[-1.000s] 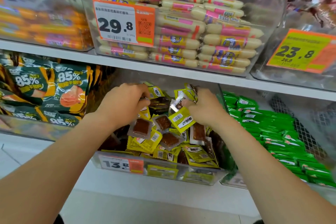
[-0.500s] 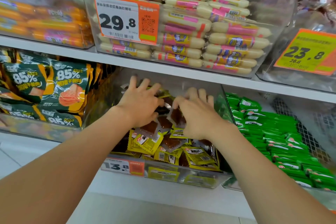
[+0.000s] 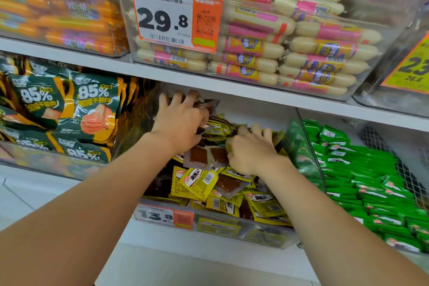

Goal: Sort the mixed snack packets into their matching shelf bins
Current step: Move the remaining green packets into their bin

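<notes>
A clear bin (image 3: 232,227) with a 13.8 price tag (image 3: 162,216) sits on the lower shelf. It holds a loose pile of yellow packets (image 3: 197,181) mixed with see-through packets of brown snack (image 3: 197,157). Both my hands are inside it. My left hand (image 3: 178,123) reaches toward the back with its fingers spread over dark brown packets. My right hand (image 3: 250,151) lies palm down on yellow packets in the middle of the pile, with its fingertips hidden behind them.
Left of the bin stand green and orange 85% bags (image 3: 88,109). Green packets (image 3: 359,169) fill the bin on the right. The white shelf board (image 3: 209,86) runs close above my hands and carries bins of pale sausages (image 3: 255,49) and orange sausages (image 3: 69,23).
Both hands first held packets above the pile, then let them go. The left hand has since reached deeper toward the back, and the right hand has settled lower on the pile.
</notes>
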Demonstrator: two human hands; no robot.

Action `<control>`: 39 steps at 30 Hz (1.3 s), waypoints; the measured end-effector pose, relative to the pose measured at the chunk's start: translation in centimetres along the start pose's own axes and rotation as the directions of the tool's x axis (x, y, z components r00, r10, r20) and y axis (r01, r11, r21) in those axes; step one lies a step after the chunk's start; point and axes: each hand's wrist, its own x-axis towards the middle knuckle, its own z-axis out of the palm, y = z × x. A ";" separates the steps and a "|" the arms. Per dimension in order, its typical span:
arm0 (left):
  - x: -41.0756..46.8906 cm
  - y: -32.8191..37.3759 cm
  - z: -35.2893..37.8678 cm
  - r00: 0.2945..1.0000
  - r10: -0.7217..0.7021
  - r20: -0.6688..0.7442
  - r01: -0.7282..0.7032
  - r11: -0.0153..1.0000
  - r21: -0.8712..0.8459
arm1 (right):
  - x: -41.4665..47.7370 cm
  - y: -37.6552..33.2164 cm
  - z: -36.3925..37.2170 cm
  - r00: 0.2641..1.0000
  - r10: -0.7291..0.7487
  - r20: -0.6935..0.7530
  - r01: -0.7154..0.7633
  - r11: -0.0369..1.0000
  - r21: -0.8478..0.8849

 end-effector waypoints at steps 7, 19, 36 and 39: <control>-0.7 -0.3 -0.5 0.995 0.015 0.103 -0.007 0.997 -0.078 | 1.1 -1.0 0.3 0.987 -0.056 0.147 0.044 0.996 0.083; -2.3 -1.4 -0.9 0.985 0.088 0.149 -0.066 0.988 -0.142 | 1.8 -1.4 -1.0 0.949 -0.023 0.314 -0.064 0.963 0.261; -2.8 -2.0 -1.2 0.974 0.110 0.199 -0.053 0.960 -0.274 | 0.2 -1.0 -1.8 0.940 -0.174 0.295 0.005 0.869 0.495; -3.6 -2.1 -1.9 0.976 0.153 0.156 -0.091 0.934 -0.346 | -0.5 -0.7 -2.5 0.953 -0.179 0.246 0.034 0.865 0.501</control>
